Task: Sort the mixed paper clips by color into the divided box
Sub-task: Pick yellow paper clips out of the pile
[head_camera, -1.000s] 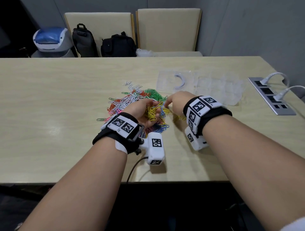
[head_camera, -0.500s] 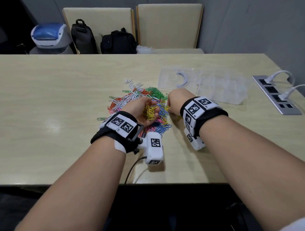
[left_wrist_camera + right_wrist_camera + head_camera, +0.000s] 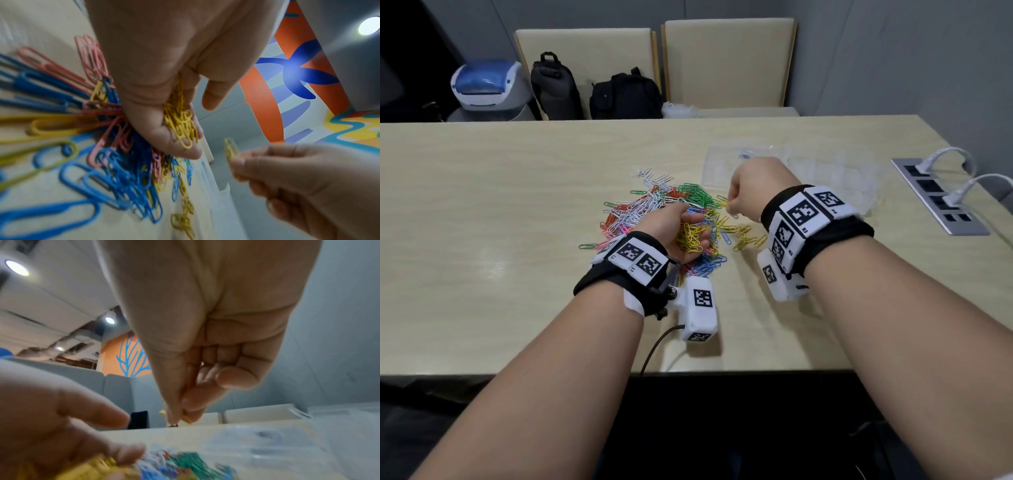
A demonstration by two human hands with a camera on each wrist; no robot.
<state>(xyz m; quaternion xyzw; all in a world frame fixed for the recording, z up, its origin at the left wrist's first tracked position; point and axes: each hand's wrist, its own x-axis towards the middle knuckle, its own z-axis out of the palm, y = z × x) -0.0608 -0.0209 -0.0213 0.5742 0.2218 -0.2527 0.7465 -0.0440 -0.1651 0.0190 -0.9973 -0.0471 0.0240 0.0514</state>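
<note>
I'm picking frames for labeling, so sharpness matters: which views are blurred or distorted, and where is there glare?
Head: sharp, wide-angle bending of the table edge, soft sheen left of the pile. Left wrist: left hand fairly clear, near clips smeared, right hand blurred, ceiling lamp flares. Right wrist: right hand readable; box and pile heavily blurred.

The right hand (image 3: 205,337) pinches what looks like a yellow clip (image 3: 186,419) above the blurred table (image 3: 185,434).
</note>
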